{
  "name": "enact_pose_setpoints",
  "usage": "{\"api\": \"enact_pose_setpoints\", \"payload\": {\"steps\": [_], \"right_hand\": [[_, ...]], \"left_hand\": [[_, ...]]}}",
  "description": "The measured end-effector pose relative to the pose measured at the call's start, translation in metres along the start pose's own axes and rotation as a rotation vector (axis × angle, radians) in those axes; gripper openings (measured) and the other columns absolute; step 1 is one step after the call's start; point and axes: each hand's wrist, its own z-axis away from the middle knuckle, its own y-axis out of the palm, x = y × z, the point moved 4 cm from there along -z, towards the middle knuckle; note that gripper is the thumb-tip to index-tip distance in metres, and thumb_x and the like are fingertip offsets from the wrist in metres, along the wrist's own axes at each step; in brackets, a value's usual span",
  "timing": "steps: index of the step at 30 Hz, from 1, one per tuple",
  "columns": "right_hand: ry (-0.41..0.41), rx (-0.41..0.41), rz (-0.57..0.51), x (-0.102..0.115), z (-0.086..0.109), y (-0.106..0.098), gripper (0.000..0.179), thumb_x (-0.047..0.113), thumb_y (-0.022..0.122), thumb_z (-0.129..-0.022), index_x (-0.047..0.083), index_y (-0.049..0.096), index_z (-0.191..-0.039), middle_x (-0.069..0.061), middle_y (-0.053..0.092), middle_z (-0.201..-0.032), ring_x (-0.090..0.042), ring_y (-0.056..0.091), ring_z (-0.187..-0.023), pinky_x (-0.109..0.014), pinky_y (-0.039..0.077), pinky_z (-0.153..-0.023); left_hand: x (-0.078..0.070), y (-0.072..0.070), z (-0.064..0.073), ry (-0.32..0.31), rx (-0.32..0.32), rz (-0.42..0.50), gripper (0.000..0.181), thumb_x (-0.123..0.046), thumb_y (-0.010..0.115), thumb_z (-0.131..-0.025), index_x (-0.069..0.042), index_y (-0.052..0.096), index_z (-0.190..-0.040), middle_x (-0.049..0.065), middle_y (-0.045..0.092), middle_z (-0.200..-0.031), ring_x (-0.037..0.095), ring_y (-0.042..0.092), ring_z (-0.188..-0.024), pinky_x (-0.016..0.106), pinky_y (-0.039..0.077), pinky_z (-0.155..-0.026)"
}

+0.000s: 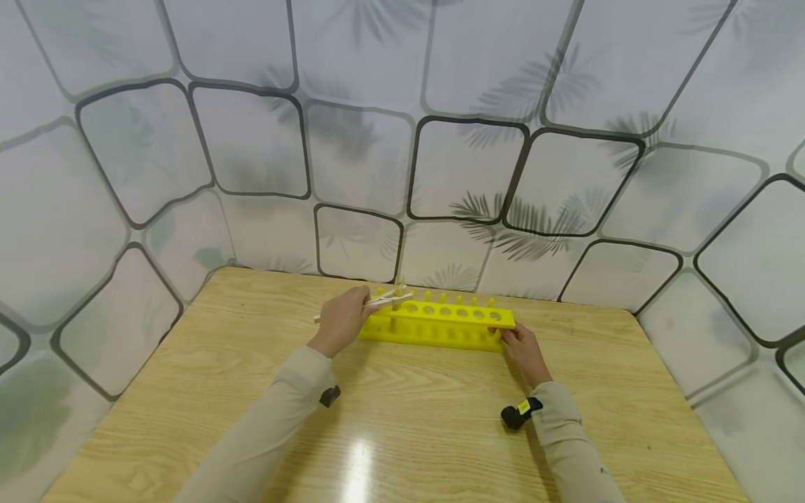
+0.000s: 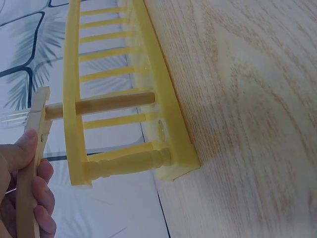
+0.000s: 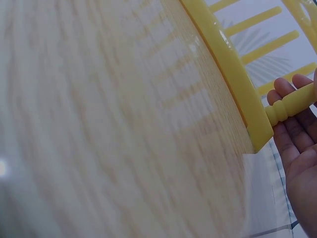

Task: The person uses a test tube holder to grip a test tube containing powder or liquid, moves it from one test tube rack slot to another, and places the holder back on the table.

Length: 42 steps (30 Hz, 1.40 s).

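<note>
A yellow test tube rack (image 1: 434, 337) stands on the table. My left hand (image 1: 342, 320) grips a wooden test tube holder (image 2: 33, 134), thumb on one side and curled fingers on the other. The holder's jaws are around the upper part of a test tube (image 2: 119, 102) with brownish contents. That tube stands upright through a hole near the rack's left end, its lower end at the base. At the other end, my right hand (image 1: 525, 353) holds the rack's end post (image 3: 292, 103), fingers curled behind it. Part of its thumb is cut off in the right wrist view.
The rack has a row of round holes and, behind them, a row of upright yellow pegs (image 1: 443, 299). Beneath is a wood-grain table (image 1: 428, 419). A patterned curtain (image 1: 358, 154) hangs along the back and sides of the table.
</note>
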Motion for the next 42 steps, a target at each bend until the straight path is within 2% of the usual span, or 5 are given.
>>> {"api": "enact_pose_setpoints", "payload": {"steps": [5, 16, 22, 29, 42], "right_hand": [[-0.003, -0.004, -0.009, 0.000, 0.000, 0.000, 0.037, 0.026, 0.041, -0.101, -0.004, 0.053, -0.119, -0.023, 0.056, -0.121, 0.004, 0.055, -0.101, -0.021, 0.045, -0.094], [-0.013, -0.015, 0.009, 0.004, 0.000, 0.000, 0.036, 0.026, 0.042, -0.101, -0.003, 0.054, -0.119, -0.023, 0.057, -0.119, 0.001, 0.055, -0.101, -0.025, 0.045, -0.095], [-0.023, -0.008, 0.000, 0.005, 0.000, 0.001, 0.036, 0.026, 0.042, -0.101, -0.003, 0.053, -0.119, -0.023, 0.057, -0.118, 0.002, 0.056, -0.101, -0.023, 0.045, -0.096], [-0.031, 0.000, 0.028, 0.003, 0.001, 0.000, 0.037, 0.027, 0.041, -0.101, -0.002, 0.053, -0.121, -0.024, 0.057, -0.120, 0.000, 0.056, -0.104, -0.033, 0.044, -0.100], [-0.026, 0.003, 0.028, 0.002, 0.001, 0.000, 0.037, 0.028, 0.041, -0.101, -0.002, 0.053, -0.120, -0.024, 0.057, -0.120, -0.009, 0.056, -0.108, -0.031, 0.045, -0.097]], "left_hand": [[-0.002, -0.004, -0.001, -0.002, 0.002, 0.002, 0.029, -0.034, 0.062, -0.089, -0.011, 0.050, -0.076, 0.000, 0.046, -0.062, 0.011, 0.034, -0.049, 0.022, 0.024, -0.044], [-0.001, -0.009, -0.005, 0.001, 0.003, 0.008, 0.029, -0.032, 0.063, -0.089, -0.011, 0.047, -0.075, -0.001, 0.040, -0.060, 0.010, 0.031, -0.049, 0.023, 0.022, -0.045], [-0.003, -0.013, -0.006, 0.009, -0.010, -0.009, 0.029, -0.032, 0.063, -0.089, -0.011, 0.049, -0.076, 0.000, 0.045, -0.061, 0.011, 0.034, -0.049, 0.022, 0.024, -0.044], [-0.005, -0.016, -0.008, -0.008, -0.005, -0.012, 0.026, -0.031, 0.065, -0.088, -0.011, 0.052, -0.079, 0.000, 0.051, -0.064, 0.011, 0.035, -0.048, 0.023, 0.025, -0.043], [-0.010, -0.023, -0.009, -0.010, -0.008, -0.026, 0.028, -0.033, 0.064, -0.087, -0.011, 0.050, -0.078, 0.001, 0.049, -0.064, 0.011, 0.034, -0.047, 0.023, 0.024, -0.042]]}}
